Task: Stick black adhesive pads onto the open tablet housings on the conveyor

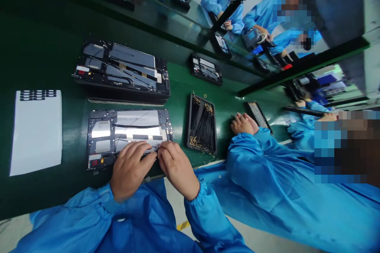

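Observation:
An opened tablet chassis (124, 130) with silver plates and thin cables lies on the green conveyor belt (178, 87) right before me. My left hand (130, 168) rests on its near edge with fingers curled down on it. My right hand (176, 168) sits beside it, its fingertips pinched at the chassis's near right edge; whatever they pinch is too small to make out. Both arms wear blue sleeves.
A stack of similar chassis (121, 71) lies just beyond. A white sheet with black stickers (37, 130) lies at left. A black tray of cables with gold ends (202, 124) stands at right. A co-worker's hands (243, 123) rest beside it. More workers sit opposite.

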{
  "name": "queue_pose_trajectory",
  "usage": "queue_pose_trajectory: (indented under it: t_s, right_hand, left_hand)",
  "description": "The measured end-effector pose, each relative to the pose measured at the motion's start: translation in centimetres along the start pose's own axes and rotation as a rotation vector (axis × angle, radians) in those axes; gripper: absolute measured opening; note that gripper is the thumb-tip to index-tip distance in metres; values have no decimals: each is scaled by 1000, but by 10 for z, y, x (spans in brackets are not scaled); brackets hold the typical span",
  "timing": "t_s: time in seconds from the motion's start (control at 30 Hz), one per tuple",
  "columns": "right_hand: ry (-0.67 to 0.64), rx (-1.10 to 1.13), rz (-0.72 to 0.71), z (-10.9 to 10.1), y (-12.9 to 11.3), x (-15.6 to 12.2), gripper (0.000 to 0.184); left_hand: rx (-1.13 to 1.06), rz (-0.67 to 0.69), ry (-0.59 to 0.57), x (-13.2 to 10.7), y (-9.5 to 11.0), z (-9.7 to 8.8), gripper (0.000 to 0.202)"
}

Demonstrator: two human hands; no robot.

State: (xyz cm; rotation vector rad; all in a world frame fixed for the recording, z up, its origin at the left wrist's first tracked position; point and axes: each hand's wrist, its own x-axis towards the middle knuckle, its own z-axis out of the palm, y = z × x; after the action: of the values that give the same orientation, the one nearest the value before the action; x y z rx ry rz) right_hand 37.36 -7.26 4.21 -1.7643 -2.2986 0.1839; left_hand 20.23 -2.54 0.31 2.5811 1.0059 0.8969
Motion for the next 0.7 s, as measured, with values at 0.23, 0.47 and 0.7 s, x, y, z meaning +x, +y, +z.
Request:
queue_pose_trajectory:
  t_s: [0.23,0.47,0.7]
  right_hand:
    - [161,370,19,4,18,-14,13]
    - [257,437,76,15,22,-21,14]
    - [184,369,76,10,20,-15,9]
  left_hand:
    - [15,60,-10,-2,-1,0,14]
    - [17,24,23,7,5,1,5]
    - [-3,-4,26,10,7,3,6]
